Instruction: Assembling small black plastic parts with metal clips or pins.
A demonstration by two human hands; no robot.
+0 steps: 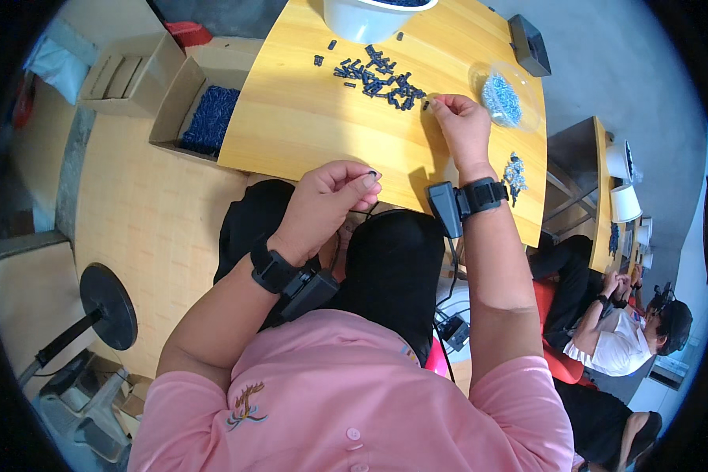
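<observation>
My left hand (334,193) is held over the near edge of the table, above my lap. Its thumb and fingertips pinch a small black part (373,174), mostly hidden by the fingers. My right hand (462,130) is over the tabletop, thumb and index finger closed together at the right end of a loose pile of small black cylindrical parts (377,81). A dark piece (425,105) shows right at those fingertips; whether it is gripped or only touched, I cannot tell. Both wrists wear black straps with small boxes.
On the wooden table (307,126) stand a white tub (374,23), a clear bowl of small bluish-silver pieces (501,101) and a black box (529,46). Small silver pieces (514,175) lie at right. A carton (210,118) holds dark parts. Another person (617,334) works at right.
</observation>
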